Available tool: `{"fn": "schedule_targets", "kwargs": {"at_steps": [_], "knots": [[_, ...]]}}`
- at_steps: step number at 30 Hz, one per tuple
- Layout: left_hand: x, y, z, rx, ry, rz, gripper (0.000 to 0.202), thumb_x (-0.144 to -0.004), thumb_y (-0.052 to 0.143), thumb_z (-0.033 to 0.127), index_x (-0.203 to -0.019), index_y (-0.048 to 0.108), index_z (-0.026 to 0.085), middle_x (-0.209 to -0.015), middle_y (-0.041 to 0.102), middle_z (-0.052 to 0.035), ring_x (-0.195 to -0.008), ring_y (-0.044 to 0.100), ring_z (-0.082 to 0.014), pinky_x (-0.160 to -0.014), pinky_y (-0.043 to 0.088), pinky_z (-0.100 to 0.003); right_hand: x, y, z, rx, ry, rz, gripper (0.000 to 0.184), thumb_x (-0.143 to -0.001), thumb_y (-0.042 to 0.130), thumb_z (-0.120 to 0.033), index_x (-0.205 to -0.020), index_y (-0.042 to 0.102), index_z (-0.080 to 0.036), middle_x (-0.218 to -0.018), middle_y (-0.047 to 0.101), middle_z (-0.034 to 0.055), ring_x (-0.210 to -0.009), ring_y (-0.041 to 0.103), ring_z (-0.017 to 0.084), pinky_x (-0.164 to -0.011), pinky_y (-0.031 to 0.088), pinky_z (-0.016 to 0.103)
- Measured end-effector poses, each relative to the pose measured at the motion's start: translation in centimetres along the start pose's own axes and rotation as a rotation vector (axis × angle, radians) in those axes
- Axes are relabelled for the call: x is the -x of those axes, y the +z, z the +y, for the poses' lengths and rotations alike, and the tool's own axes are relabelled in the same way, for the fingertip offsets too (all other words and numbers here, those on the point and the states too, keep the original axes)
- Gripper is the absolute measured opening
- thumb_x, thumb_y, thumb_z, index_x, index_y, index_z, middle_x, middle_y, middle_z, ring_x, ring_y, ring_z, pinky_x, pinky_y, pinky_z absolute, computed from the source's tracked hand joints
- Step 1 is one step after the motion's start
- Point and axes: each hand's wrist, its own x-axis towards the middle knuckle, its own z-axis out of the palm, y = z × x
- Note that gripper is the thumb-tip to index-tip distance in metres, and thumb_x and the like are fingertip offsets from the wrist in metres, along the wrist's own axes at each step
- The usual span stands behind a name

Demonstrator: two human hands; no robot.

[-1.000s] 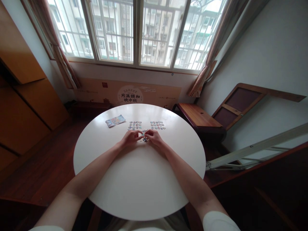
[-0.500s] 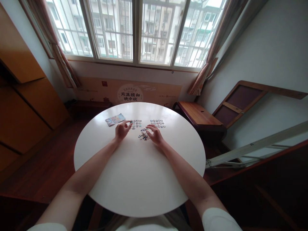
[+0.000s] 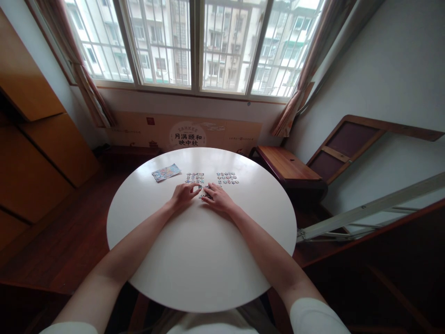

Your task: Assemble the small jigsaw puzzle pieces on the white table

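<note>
My left hand (image 3: 185, 195) is closed in a pinch on a small dark jigsaw piece (image 3: 200, 187), just left of the loose heap. My right hand (image 3: 219, 197) lies over the pile of jigsaw pieces (image 3: 207, 195), fingers stretched out and slightly apart, hiding much of it. Beyond my left hand, several jigsaw pieces (image 3: 195, 176) are laid out in short rows. A second group of pieces (image 3: 227, 176) is spread in rows beyond my right hand. A colourful picture sheet (image 3: 166, 172) rests flat to the left of the rows.
Everything lies on a round white table (image 3: 201, 260). Behind it stands a wooden bench (image 3: 287, 163) at the right, below a barred window (image 3: 194, 46). Orange cabinets (image 3: 59, 157) line the left side. A long printed cardboard panel (image 3: 139, 127) leans under the window.
My left hand has moved right and nearer to me, from beside the left rows to the heap's edge, still pinching a piece. My right hand has shifted left, flattening over the heap.
</note>
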Motion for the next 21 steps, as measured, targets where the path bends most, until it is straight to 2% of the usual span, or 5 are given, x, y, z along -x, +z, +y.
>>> {"fn": "schedule_targets", "kwargs": {"at_steps": [7, 14, 18, 21], "knots": [[-0.1, -0.4, 0.2, -0.083, -0.102, -0.09, 0.035, -0.082, 0.049, 0.046, -0.103, 0.067, 0.025, -0.065, 0.064, -0.0001, -0.062, 0.059, -0.0149, -0.06, 0.038, -0.022, 0.3, -0.5, 0.0, -0.021, -0.115, 0.094, 0.038, -0.084, 0.05, -0.048, -0.111, 0.062, -0.024, -0.121, 0.053, 0.0115, -0.114, 0.047, 0.025, -0.097, 0.036, 0.039], [-0.1, -0.8, 1.1, -0.134, -0.126, -0.171, 0.038, -0.082, 0.048, 0.045, -0.11, 0.064, 0.024, -0.079, 0.069, -0.0038, -0.079, 0.063, -0.0196, -0.069, 0.042, -0.025, 0.3, -0.7, -0.5, -0.021, -0.123, 0.17, 0.036, -0.083, 0.054, -0.044, -0.111, 0.063, -0.024, -0.118, 0.054, 0.01, -0.115, 0.042, 0.025, -0.097, 0.035, 0.041], [0.0, -0.7, 1.1, -0.124, -0.146, -0.154, 0.041, -0.081, 0.05, 0.042, -0.116, 0.06, 0.024, -0.076, 0.068, -0.0026, -0.075, 0.063, -0.0186, -0.068, 0.042, -0.024, 0.4, -0.6, -0.4, -0.048, -0.096, 0.176, 0.032, -0.083, 0.055, -0.042, -0.108, 0.064, -0.024, -0.114, 0.056, 0.0094, -0.111, 0.044, 0.024, -0.096, 0.035, 0.041], [-0.1, -0.7, 0.8, -0.111, -0.163, -0.094, 0.036, -0.082, 0.049, 0.04, -0.112, 0.063, 0.024, -0.07, 0.066, -0.0013, -0.07, 0.062, -0.017, -0.065, 0.041, -0.023, 0.4, -0.6, -0.2, -0.067, -0.057, 0.196, 0.025, -0.084, 0.055, -0.038, -0.101, 0.067, -0.023, -0.11, 0.057, 0.0085, -0.109, 0.046, 0.024, -0.094, 0.035, 0.041]]}}
